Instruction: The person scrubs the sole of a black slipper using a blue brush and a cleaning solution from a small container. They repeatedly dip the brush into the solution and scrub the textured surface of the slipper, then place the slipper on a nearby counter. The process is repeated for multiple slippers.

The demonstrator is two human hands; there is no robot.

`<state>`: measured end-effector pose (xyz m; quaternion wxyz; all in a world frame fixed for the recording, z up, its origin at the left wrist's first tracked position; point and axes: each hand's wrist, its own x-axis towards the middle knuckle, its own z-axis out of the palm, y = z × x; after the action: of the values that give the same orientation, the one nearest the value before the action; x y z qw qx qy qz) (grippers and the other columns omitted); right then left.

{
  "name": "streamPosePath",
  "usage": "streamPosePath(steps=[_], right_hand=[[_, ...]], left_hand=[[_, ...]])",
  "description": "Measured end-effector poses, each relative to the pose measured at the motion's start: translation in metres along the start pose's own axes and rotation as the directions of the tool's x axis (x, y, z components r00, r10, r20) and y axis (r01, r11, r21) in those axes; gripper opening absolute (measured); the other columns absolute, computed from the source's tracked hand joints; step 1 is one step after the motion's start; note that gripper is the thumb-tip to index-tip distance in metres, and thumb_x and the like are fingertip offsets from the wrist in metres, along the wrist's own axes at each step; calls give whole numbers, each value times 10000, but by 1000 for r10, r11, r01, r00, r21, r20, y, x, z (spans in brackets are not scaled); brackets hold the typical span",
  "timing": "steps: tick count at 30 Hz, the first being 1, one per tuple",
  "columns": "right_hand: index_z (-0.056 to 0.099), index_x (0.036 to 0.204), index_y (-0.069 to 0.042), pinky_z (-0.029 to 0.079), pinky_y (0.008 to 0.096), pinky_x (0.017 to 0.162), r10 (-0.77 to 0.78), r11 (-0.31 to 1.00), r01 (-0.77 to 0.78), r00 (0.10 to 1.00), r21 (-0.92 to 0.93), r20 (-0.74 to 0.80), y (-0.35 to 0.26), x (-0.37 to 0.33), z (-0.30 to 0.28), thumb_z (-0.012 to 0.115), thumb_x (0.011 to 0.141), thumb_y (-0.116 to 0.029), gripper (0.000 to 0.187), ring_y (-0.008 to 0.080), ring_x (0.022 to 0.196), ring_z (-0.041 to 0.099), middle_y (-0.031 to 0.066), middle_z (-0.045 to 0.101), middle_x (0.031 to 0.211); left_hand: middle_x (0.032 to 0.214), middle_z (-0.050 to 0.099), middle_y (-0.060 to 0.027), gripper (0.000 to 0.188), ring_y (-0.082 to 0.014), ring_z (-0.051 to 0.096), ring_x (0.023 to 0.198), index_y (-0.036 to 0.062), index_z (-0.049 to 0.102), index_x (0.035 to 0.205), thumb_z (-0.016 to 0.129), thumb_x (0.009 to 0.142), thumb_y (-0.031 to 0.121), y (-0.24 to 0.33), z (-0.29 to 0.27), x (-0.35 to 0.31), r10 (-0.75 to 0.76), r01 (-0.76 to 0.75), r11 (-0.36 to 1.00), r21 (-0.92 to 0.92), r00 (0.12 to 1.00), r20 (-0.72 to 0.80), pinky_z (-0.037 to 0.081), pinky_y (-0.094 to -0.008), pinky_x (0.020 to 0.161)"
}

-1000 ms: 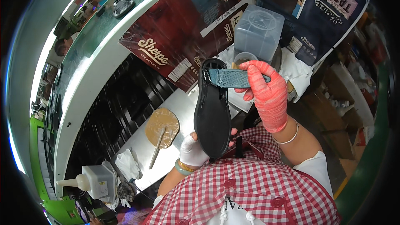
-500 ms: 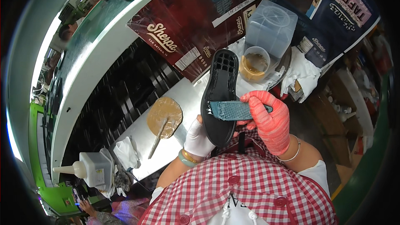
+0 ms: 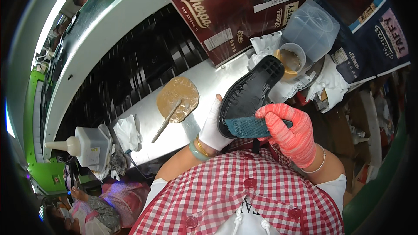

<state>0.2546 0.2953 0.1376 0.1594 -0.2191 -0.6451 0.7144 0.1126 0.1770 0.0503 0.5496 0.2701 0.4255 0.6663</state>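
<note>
A black shoe sole point(image 3: 244, 93) is held tilted in front of my chest, its inner face up and its gridded end pointing away to the right. My left hand point(image 3: 212, 126), in a white glove with a bare thumb tip, grips the sole's left edge; its other fingers are hidden underneath. In a pink-orange knit glove, my right hand point(image 3: 295, 135) pinches a flat blue brush point(image 3: 246, 127) with a bumpy surface. The brush lies across the near end of the sole. Wet-looking shine covers part of the sole's inner face.
On the metal bench point(image 3: 209, 78) lies a round brown lid point(image 3: 178, 98) with a stick on it. A clear cup point(image 3: 292, 58) and a translucent container point(image 3: 314, 28) stand at the right, near crumpled white cloth point(image 3: 328, 82). A nozzle bottle point(image 3: 89, 148) sits left. Another person point(image 3: 100, 206) is at lower left.
The sole has turned so its far end leans right. The brush has shifted from the sole's middle toward its near end. The whole view has swung slightly.
</note>
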Motion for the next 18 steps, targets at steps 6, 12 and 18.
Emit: streamPosePath(steps=[6,12,18], right_hand=[[620,1004,-7,441,178,484,194,980,-181,962,-84,193,-14,26,-4,530,910,-200,233,65,608,595,45,632,781],[625,989,-2,429,178,481,406,910,-356,870,-212,279,-28,56,8,570,879,-263,288,57,524,564,46,626,730],[639,948,14,447,211,525,386,920,-326,849,-216,360,-7,80,32,617,835,-232,272,80,506,544,61,629,719]], left_hand=[[1220,548,-128,571,-274,555,1074,83,438,1285,295,940,515,-3,-13,3,-186,215,690,-691,976,117,441,-453,925],[985,633,-188,565,-308,648,692,38,503,1165,315,932,517,-2,-25,6,-450,305,566,-766,893,23,555,-412,558],[865,633,-196,518,-335,614,558,15,521,1099,310,945,461,-15,-71,-2,-327,411,732,-544,912,249,526,-398,458]])
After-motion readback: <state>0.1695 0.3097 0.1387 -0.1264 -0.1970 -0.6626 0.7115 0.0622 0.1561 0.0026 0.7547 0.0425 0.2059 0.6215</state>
